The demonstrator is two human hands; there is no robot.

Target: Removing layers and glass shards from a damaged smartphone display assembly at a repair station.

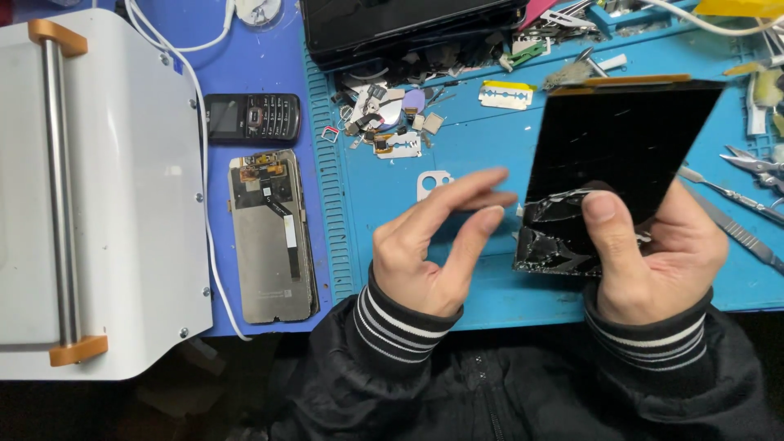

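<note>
My right hand [661,253] grips a black phone screen panel [621,155] by its lower end, thumb pressed on the shattered glass [555,237] there. The panel stands tilted above the blue work mat [457,171]. My left hand [441,245] hovers just left of the panel's broken corner, fingers extended and slightly apart, holding nothing; its fingertips are close to the cracked edge.
A white machine with orange-capped roller [90,188] fills the left. Beside it lie a small black keypad phone [251,118] and an opened phone back with ribbon cable [272,237]. Razor blades [505,95], small parts, tweezers [755,163] and a dark device [400,24] crowd the mat's far side.
</note>
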